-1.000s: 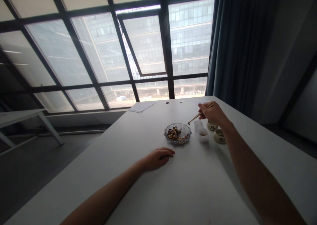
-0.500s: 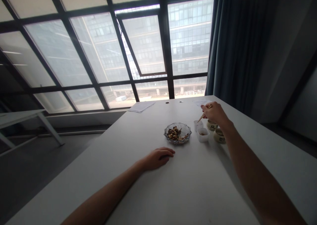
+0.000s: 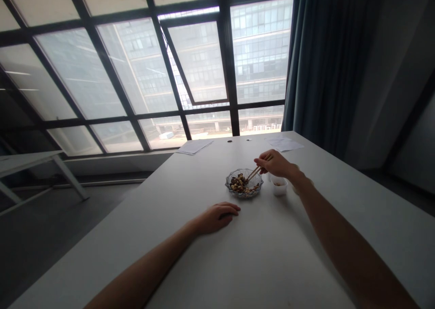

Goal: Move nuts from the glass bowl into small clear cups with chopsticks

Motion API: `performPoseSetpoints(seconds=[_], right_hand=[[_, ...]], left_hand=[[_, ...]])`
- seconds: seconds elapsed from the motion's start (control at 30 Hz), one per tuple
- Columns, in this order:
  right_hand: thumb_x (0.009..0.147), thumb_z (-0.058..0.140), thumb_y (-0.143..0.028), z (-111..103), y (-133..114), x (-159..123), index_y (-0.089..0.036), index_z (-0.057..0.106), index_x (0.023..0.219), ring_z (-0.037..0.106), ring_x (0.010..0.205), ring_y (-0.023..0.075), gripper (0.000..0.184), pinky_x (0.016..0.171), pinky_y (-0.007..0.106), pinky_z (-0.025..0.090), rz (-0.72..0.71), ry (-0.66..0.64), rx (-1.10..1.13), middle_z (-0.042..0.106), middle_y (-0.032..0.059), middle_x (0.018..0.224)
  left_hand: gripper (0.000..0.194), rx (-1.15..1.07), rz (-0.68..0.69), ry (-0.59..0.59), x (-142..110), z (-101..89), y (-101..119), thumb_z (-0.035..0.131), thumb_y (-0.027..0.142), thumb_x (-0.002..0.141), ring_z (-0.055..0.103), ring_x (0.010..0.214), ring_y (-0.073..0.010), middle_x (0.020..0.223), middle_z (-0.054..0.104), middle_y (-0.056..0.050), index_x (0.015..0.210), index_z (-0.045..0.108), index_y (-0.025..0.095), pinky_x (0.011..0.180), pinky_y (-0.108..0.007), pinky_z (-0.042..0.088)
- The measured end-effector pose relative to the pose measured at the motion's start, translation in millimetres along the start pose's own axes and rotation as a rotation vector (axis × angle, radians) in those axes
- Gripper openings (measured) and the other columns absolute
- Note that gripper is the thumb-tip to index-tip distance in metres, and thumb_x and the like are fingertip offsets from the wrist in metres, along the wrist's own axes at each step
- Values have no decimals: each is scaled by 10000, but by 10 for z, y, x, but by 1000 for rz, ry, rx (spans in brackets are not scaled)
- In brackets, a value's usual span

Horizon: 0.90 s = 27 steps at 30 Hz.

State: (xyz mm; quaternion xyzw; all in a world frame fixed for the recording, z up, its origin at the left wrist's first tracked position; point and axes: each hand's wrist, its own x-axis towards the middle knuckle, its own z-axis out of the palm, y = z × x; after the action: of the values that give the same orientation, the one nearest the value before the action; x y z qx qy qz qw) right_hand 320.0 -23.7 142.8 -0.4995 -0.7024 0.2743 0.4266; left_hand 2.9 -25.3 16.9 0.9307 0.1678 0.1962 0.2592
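Observation:
My right hand (image 3: pixel 274 164) is closed around a pair of chopsticks (image 3: pixel 254 173). Their tips reach into a clear glass dish (image 3: pixel 259 187) and are at the pile of mixed nuts (image 3: pixel 240 183); whether they pinch a piece is too small to tell. Flat on the table, my left hand (image 3: pixel 219 216) lies open and holds nothing, just in front of the dish. A small white cup (image 3: pixel 280 189) with a little brown content stands to the right of the dish. Behind it, a second white cup is mostly hidden by my right hand.
The white table (image 3: pixel 210 177) bears sheets of paper at its far left (image 3: pixel 193 147) and far right (image 3: pixel 285 143). My right forearm covers the small round pots. Beyond stand a large window (image 3: pixel 197 60) and a dark curtain (image 3: pixel 319 73).
My right hand has moved left and a little nearer with the chopsticks, from above the white cups to the glass dish. My left hand has stayed in place.

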Motion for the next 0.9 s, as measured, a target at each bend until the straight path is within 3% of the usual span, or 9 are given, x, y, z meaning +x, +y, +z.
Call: performPoseSetpoints(seconds=[0.2,0.47,0.73,0.9], right_hand=[[911,762,-388,96,72,20,-113,722,710,744,596,183,344,519,204,564,21,-53,-16,757,105,674],[912,739,-490,122,214,71,-106,733,735,748,605,189,423,533,217,580,44,-29,11,768,123,723],[941,719,-449,163,135,53,-92,725,717,763,613,211,421,526,225,585,105,58,13,765,146,725],[951,709,-424,183,175,67,-88,719,713,755,588,207,412,492,212,559,107,46,23,763,149,713]], left_hand=[[274,13,-1,-4,34,3,22,564,294,1025,645,1254,-232,1354,692,-101,1241,718,229,1121,-354,498],[280,14,-2,-11,38,2,26,563,275,1019,639,1266,-237,1371,683,-99,1253,710,230,1129,-361,492],[287,26,-1,-20,4,-13,29,567,221,1003,641,1265,-224,1373,680,-86,1254,705,234,1124,-336,492],[281,21,5,-8,11,-4,42,559,231,1010,642,1260,-221,1366,684,-91,1248,708,226,1119,-331,492]])
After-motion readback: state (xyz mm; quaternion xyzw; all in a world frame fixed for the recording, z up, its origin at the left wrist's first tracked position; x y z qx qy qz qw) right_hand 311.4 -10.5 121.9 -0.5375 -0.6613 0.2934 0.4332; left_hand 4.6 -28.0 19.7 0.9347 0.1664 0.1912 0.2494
